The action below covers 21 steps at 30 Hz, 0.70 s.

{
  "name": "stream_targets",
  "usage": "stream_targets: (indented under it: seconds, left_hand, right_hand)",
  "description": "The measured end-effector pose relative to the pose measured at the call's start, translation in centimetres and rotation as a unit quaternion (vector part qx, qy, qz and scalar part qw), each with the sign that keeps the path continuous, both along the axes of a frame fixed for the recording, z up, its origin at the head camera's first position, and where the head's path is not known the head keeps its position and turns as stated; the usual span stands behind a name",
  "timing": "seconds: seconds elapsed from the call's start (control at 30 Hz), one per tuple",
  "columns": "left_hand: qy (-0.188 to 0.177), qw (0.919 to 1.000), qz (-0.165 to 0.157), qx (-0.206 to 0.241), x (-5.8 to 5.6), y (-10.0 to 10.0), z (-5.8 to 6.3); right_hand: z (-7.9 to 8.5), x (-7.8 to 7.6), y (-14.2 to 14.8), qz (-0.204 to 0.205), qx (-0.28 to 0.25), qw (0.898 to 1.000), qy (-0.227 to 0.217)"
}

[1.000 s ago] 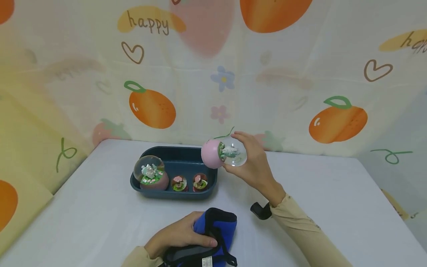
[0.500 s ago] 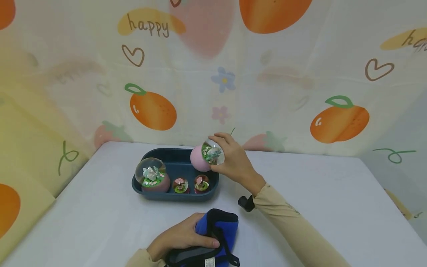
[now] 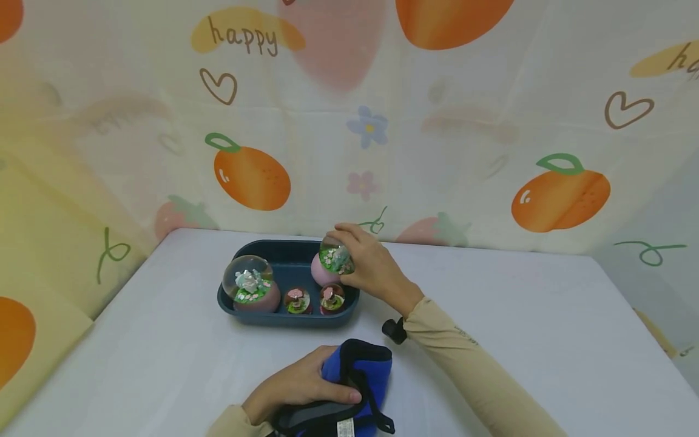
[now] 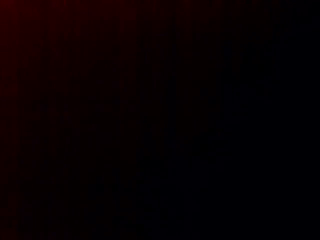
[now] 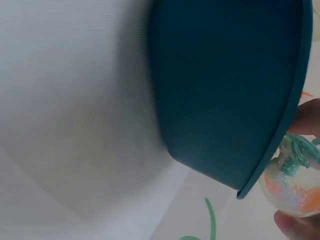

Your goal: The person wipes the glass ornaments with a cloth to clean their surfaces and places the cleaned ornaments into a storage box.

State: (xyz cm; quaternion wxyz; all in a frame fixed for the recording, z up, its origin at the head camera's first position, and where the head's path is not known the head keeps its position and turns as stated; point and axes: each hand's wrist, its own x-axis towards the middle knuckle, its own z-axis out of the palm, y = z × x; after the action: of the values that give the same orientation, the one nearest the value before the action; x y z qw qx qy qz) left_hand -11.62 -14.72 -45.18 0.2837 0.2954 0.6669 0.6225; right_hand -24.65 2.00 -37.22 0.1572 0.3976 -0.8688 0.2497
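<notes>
In the head view my right hand [image 3: 374, 264] grips the glass dome of a snow globe [image 3: 329, 261] with a pink base. The globe tilts over the back right of a dark blue tray [image 3: 289, 320]. The right wrist view shows the dome [image 5: 295, 185] between thumb and fingertip, just past the tray's rim. Inside the tray stand a larger snow globe [image 3: 252, 285] at left and two small ones, a middle globe [image 3: 297, 301] and a right globe [image 3: 332, 298]. Nearer the front, my left hand [image 3: 303, 381] holds a folded blue pouch [image 3: 366, 376] with black trim.
The tray rests on a white-covered table [image 3: 491, 303]. Behind it hangs a curtain [image 3: 448, 152] printed with oranges and hearts. A small black camera [image 3: 394, 331] sits at the right wrist. The left wrist view is almost wholly dark.
My right hand has carried the snow globe leftward and down from beyond the tray's right end to over its back right part, turning the base lower. The left hand stays on the pouch.
</notes>
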Motion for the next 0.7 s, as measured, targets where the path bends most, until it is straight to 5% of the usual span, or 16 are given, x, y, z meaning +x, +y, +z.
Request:
stream_targets:
  seconds: [0.37, 0.7]
  left_hand:
    - [-0.003, 1.0, 0.0, 0.0, -0.1, -0.1, -0.2]
    - [0.01, 0.9999, 0.01, 0.003, 0.0, -0.1, 0.1]
  right_hand:
    - [-1.1, -0.1, -0.3, 0.034, 0.008, 0.999, -0.032]
    - [-0.6, 0.2, -0.2, 0.024, 0.039, 0.991, -0.123]
